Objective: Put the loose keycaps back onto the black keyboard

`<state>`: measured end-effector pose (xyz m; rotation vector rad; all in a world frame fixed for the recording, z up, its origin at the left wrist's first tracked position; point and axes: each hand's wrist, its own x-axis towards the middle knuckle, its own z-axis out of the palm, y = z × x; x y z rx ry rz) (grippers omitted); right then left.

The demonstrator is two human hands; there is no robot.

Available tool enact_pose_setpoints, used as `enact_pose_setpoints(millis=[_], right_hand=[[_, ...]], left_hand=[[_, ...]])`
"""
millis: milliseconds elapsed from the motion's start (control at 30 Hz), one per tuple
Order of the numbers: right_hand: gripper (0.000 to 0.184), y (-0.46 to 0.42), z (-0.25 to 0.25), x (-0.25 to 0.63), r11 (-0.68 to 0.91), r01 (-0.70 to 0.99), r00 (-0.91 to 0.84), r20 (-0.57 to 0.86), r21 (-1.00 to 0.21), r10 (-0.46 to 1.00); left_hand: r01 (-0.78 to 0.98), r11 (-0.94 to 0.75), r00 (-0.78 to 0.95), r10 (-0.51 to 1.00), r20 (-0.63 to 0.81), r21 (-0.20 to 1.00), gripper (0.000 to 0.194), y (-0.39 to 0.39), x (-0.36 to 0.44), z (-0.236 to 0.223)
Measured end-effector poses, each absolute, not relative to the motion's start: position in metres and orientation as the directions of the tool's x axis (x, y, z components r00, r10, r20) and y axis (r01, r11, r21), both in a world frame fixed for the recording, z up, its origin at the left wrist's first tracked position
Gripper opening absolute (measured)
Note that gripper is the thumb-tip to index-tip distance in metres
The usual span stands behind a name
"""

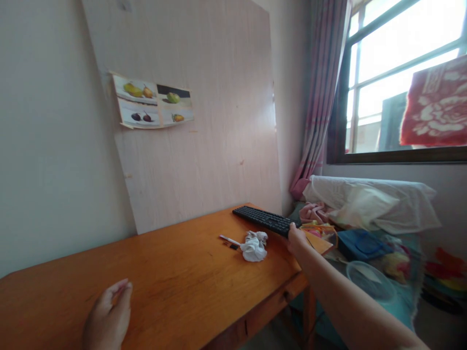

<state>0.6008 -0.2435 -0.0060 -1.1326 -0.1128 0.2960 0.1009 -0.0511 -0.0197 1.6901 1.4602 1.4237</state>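
Observation:
My right hand (296, 239) reaches far out to the right end of a black keyboard (263, 219) lying near the far right corner of the orange wooden table (175, 277). Its fingers wrap the keyboard's end. My left hand (108, 318) rests flat on the table near its front edge, fingers stretched out and holding nothing. A crumpled white cloth (254, 246) lies just left of my right hand, with a small white stick and a dark bit (229, 241) beside it.
A pale wooden board (204, 121) leans against the wall behind the table, with fruit pictures (153, 103) stuck on it. Right of the table sits a heap of bags, cloth and a clear bowl (368, 279). A window (401, 78) and curtain (321, 97) are at right.

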Motion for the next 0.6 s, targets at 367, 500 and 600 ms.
enact_pose_setpoints(millis=[367, 500, 600], right_hand=[[0.035, -0.266, 0.003, 0.606, 0.103, -0.356, 0.892, -0.305, -0.929, 0.333], [0.037, -0.271, 0.004, 0.605, 0.060, -0.374, 0.876, -0.332, -0.925, 0.350], [0.037, -0.274, 0.002, 0.603, 0.025, -0.367, 0.871, -0.334, -0.930, 0.361]], left_hand=[[0.630, -0.353, -0.029, 0.879, 0.476, 0.692, 0.039, -0.057, 0.101, -0.013], [0.669, -0.355, -0.017, 0.871, 0.491, 0.653, 0.041, -0.057, 0.102, -0.012], [0.672, -0.368, -0.010, 0.863, 0.505, 0.643, 0.040, -0.057, 0.102, -0.012]])
